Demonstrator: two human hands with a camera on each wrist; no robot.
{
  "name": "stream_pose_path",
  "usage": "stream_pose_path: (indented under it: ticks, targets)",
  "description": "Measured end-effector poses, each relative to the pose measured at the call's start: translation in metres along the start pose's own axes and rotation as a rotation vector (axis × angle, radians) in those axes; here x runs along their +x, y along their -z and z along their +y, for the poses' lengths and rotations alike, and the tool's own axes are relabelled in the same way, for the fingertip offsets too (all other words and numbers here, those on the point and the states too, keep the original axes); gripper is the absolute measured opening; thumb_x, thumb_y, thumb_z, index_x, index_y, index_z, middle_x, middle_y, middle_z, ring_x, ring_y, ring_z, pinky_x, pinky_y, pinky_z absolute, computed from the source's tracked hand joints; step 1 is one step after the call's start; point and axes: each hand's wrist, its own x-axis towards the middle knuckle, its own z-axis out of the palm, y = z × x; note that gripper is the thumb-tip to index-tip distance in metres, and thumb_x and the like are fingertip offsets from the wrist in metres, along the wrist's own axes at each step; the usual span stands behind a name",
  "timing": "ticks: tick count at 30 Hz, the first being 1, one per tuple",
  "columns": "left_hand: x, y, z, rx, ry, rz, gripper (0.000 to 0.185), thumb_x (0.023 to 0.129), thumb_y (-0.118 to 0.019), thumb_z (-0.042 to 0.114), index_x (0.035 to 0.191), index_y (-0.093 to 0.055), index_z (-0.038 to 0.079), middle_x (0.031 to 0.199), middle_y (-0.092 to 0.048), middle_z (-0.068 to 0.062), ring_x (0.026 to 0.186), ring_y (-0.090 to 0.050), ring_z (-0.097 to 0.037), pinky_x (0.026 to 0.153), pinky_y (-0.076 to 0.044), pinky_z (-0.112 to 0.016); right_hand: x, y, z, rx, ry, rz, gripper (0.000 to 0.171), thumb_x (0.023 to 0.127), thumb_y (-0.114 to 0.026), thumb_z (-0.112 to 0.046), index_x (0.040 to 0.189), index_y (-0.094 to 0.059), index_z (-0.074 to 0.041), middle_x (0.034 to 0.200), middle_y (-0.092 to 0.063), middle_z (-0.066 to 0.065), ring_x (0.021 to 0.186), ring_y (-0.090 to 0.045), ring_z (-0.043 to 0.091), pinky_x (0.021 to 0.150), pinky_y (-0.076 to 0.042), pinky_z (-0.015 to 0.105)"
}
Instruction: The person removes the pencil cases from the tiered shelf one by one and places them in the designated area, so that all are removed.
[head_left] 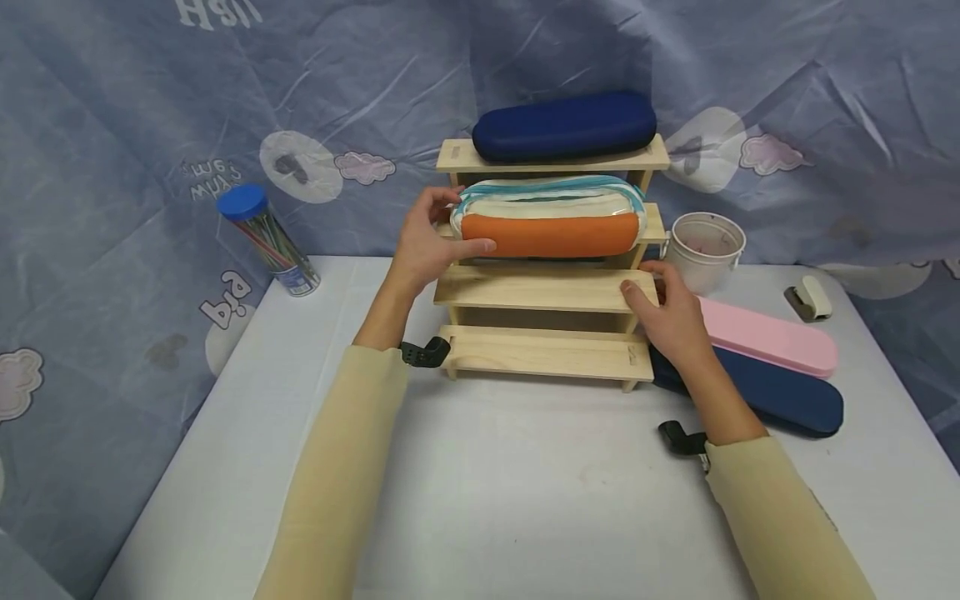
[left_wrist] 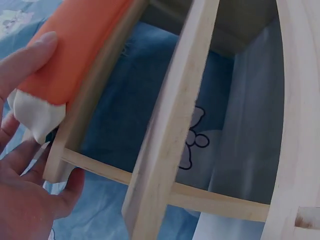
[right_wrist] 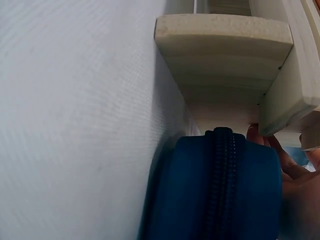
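A wooden stepped rack (head_left: 543, 292) stands on the white table (head_left: 525, 492). A navy case (head_left: 564, 125) lies on its top tier. On the second tier lies an orange and clear pouch (head_left: 551, 218) with a teal zip. My left hand (head_left: 453, 225) grips the pouch's left end, thumb on the orange front and fingers behind. The left wrist view shows that thumb on the orange pouch (left_wrist: 75, 50) beside the rack's slats (left_wrist: 170, 125). My right hand (head_left: 645, 283) holds the right end of the third tier, thumb on top. Its fingers (right_wrist: 295, 170) reach under the wood (right_wrist: 225, 55).
A pink case (head_left: 772, 337) and a second navy case (head_left: 780, 400) lie on the table right of the rack, under my right wrist. A white cup (head_left: 705, 250) and a small white item (head_left: 808, 297) sit behind them. A blue-capped tube (head_left: 266, 237) stands at the left.
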Motion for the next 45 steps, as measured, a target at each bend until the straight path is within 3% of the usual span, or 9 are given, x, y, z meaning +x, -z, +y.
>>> stream_pose_path:
  ticks: [6, 9, 15, 19, 23, 30, 45]
  targets:
    - [0.002, 0.003, -0.016, 0.037, -0.039, 0.011, 0.085, 0.058, -0.094, 0.027, 0.131, -0.052, 0.015, 0.128, -0.052, 0.006, 0.107, -0.052, -0.021, 0.084, -0.048, -0.034, -0.001, -0.001, 0.002, 0.009, -0.01, 0.018, 0.066, 0.09, -0.053, -0.06, 0.138, -0.042, -0.017, 0.123, -0.057, 0.019, 0.109, -0.053, 0.033, 0.089, -0.041, 0.052]
    - [-0.002, 0.007, -0.018, -0.041, -0.053, 0.021, 0.084, 0.059, -0.094, 0.022, 0.133, -0.055, 0.017, 0.128, -0.053, 0.003, 0.104, -0.056, -0.023, 0.081, -0.051, -0.035, -0.002, -0.001, 0.003, 0.015, -0.01, 0.022, 0.066, 0.09, -0.053, -0.06, 0.138, -0.042, -0.017, 0.124, -0.056, 0.019, 0.11, -0.053, 0.033, 0.09, -0.04, 0.052]
    - [-0.021, 0.02, -0.01, -0.197, -0.063, 0.069, 0.067, 0.065, -0.089, 0.006, 0.125, -0.061, 0.007, 0.13, -0.051, -0.003, 0.096, -0.063, -0.029, 0.074, -0.056, -0.037, -0.002, -0.002, 0.003, 0.027, -0.01, 0.019, 0.065, 0.09, -0.053, -0.06, 0.138, -0.042, -0.018, 0.121, -0.058, 0.016, 0.106, -0.055, 0.031, 0.086, -0.042, 0.049]
    - [-0.027, 0.032, -0.021, -0.24, -0.099, 0.118, 0.064, 0.065, -0.089, 0.004, 0.123, -0.062, 0.006, 0.131, -0.049, -0.007, 0.101, -0.062, -0.032, 0.078, -0.055, -0.039, -0.002, -0.004, 0.002, 0.028, -0.012, 0.016, 0.065, 0.089, -0.054, -0.061, 0.138, -0.043, -0.02, 0.118, -0.059, 0.014, 0.103, -0.056, 0.029, 0.083, -0.041, 0.046]
    - [-0.036, 0.041, -0.022, -0.283, -0.131, 0.155, 0.062, 0.066, -0.088, 0.001, 0.121, -0.061, 0.006, 0.129, -0.05, -0.012, 0.102, -0.061, -0.033, 0.079, -0.055, -0.04, -0.002, -0.003, 0.001, 0.028, -0.011, 0.021, 0.065, 0.089, -0.054, -0.061, 0.138, -0.043, -0.02, 0.118, -0.059, 0.014, 0.104, -0.055, 0.029, 0.084, -0.041, 0.048]
    - [-0.049, 0.051, -0.021, -0.454, -0.19, 0.191, 0.06, 0.065, -0.081, -0.014, 0.119, -0.058, 0.001, 0.122, -0.049, -0.022, 0.101, -0.058, -0.037, 0.082, -0.053, -0.042, -0.001, -0.003, 0.002, 0.029, -0.013, 0.019, 0.066, 0.088, -0.054, -0.062, 0.139, -0.043, -0.02, 0.119, -0.059, 0.015, 0.104, -0.056, 0.03, 0.084, -0.043, 0.049]
    - [-0.069, 0.075, -0.029, -0.526, -0.277, 0.292, 0.059, 0.067, -0.076, -0.021, 0.12, -0.054, -0.006, 0.131, -0.039, -0.023, 0.116, -0.048, -0.037, 0.091, -0.048, -0.044, -0.001, -0.002, 0.004, 0.019, -0.014, 0.037, 0.066, 0.088, -0.053, -0.062, 0.139, -0.043, -0.021, 0.117, -0.059, 0.015, 0.105, -0.055, 0.03, 0.085, -0.041, 0.05]
